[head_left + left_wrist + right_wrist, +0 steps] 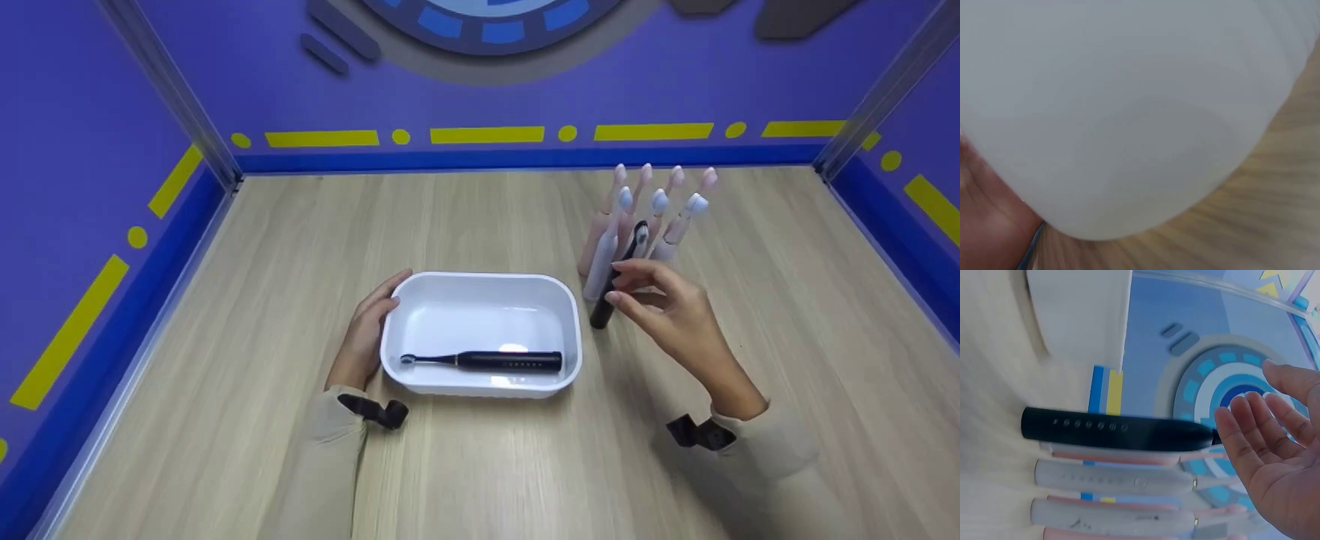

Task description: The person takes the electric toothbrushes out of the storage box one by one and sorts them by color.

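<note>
My left hand [365, 330] holds the left side of a white tub [480, 280], thumb at its rim and fingers along the outside of the corner. In the left wrist view the tub's outer wall [1129, 140] fills most of the picture. A black electric toothbrush [510, 361] lies inside the tub, head to the left. Right of the tub another black electric toothbrush [1117, 430] stands upright. My right hand [671, 311] is beside its upper part, thumb apart from the bent fingers. The right wrist view shows the fingertips overlapping the brush's neck.
Several white toothbrushes [602, 259] and pink toothbrushes [596, 236] stand upright close behind the standing black one. The wooden table [337, 225] is bounded by a blue and purple back wall [487, 105] and side walls.
</note>
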Demonstrator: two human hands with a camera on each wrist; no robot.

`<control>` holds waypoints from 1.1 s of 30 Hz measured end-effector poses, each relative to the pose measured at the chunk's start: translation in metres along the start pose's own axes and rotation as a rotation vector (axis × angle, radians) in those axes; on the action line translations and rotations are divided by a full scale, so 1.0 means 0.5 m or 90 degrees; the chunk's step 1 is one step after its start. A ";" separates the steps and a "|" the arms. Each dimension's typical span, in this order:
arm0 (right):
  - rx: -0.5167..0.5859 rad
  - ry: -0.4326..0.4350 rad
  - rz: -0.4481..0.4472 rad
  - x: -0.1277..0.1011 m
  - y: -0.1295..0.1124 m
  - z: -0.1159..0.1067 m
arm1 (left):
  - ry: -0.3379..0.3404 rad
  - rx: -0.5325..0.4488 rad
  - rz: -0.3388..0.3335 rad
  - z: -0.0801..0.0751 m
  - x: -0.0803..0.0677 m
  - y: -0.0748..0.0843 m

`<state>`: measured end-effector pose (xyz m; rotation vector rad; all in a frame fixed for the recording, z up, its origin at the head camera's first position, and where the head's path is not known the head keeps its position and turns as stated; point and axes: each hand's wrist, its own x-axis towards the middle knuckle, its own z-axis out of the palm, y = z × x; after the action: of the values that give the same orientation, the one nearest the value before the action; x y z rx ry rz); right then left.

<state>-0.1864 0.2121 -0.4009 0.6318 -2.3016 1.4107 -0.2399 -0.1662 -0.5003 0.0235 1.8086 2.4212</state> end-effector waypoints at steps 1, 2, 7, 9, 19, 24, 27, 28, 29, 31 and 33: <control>-0.003 -0.011 0.003 0.002 -0.002 0.003 | 0.003 -0.003 0.000 0.001 0.000 0.000; -0.006 -0.023 0.006 0.005 -0.005 0.006 | 0.002 -0.004 0.001 0.001 0.000 0.000; -0.020 -0.095 0.000 0.022 -0.014 0.024 | 0.004 0.001 0.000 0.001 0.000 0.000; -0.030 -0.129 -0.002 0.030 -0.019 0.031 | 0.006 0.005 0.001 0.001 0.001 0.000; -0.062 -0.317 0.013 0.067 -0.038 0.065 | 0.009 0.010 0.006 0.001 0.004 -0.004; -0.087 -0.411 -0.001 0.088 -0.044 0.082 | 0.006 0.015 0.002 -0.002 0.002 -0.004; -0.098 -0.471 0.010 0.100 -0.050 0.090 | 0.007 0.030 -0.005 -0.003 0.001 -0.003; -0.100 -0.488 0.014 0.104 -0.052 0.093 | 0.010 0.033 -0.006 -0.002 0.000 -0.003; -0.102 -0.503 0.019 0.108 -0.054 0.096 | 0.010 0.036 -0.007 -0.002 0.000 -0.002; -0.105 -0.526 0.026 0.115 -0.058 0.103 | 0.010 0.040 -0.009 -0.002 0.000 -0.001; -0.108 -0.543 0.031 0.121 -0.062 0.110 | 0.010 0.039 -0.010 -0.001 0.000 -0.001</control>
<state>-0.2240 0.1392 -0.3702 1.3220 -3.0342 1.0481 -0.2401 -0.1668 -0.5009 -0.0031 1.8813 2.3618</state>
